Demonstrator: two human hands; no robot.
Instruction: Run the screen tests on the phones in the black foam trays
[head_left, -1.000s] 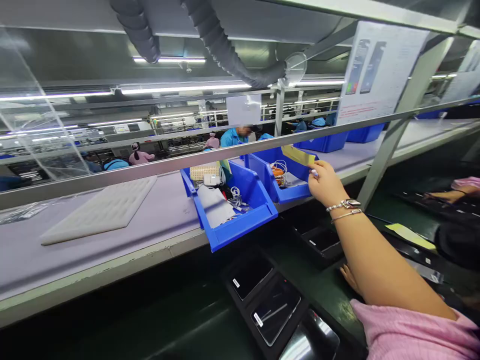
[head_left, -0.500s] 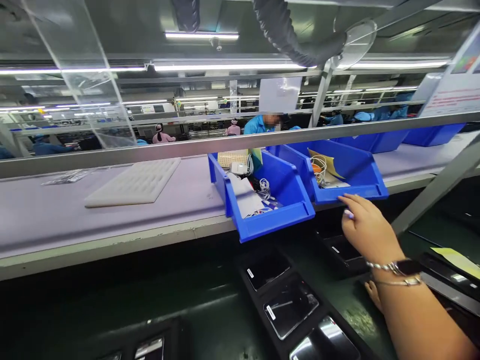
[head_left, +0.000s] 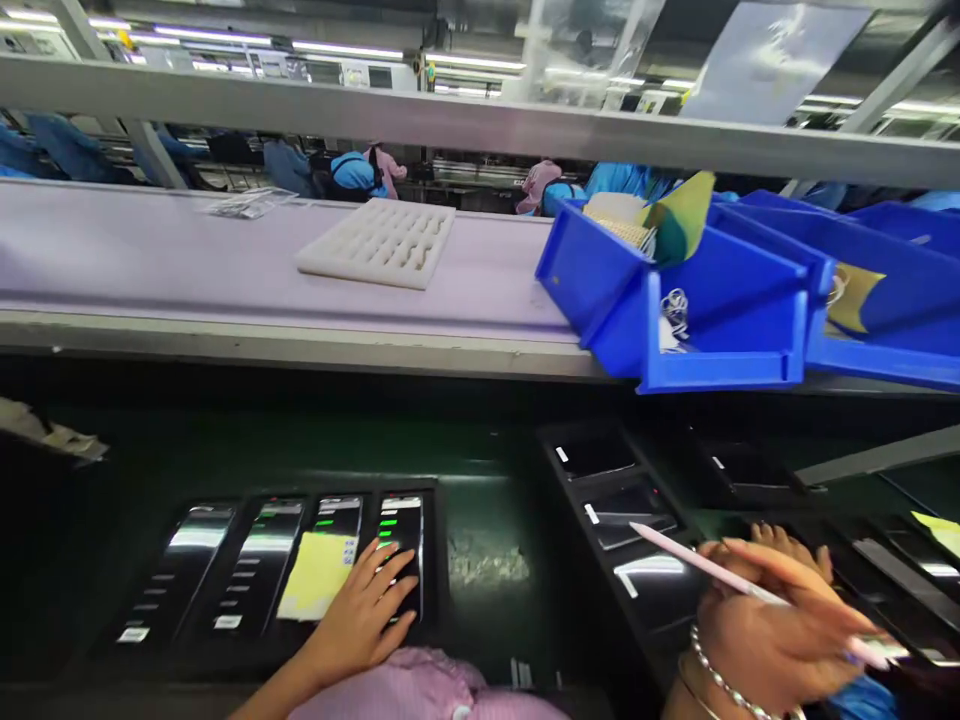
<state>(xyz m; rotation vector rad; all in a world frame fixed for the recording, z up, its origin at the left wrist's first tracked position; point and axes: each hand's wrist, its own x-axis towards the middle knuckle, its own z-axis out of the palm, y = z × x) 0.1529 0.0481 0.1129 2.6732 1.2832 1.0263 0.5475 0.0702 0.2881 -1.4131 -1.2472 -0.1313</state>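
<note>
Pinches a thin white stylus (head_left: 697, 561) in the curled fingers of the right hand (head_left: 772, 650), tip slanting up-left over a black tray (head_left: 551, 445) of dark phones. Rests the left hand (head_left: 364, 615) open and flat, gripping nothing, fingertips on the rightmost lit phone (head_left: 401, 525) of a second tray (head_left: 439, 520), just beside a yellow slip (head_left: 319, 575). Beyond, blue bins (head_left: 720, 350) on a lilac shelf (head_left: 187, 260).

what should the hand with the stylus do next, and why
Probably carry the right hand and its white stylus left to the lit phone that the left hand touches. That screen shows green bars beside a yellow note, while the stylus tip hangs over a dark phone further right.
</note>
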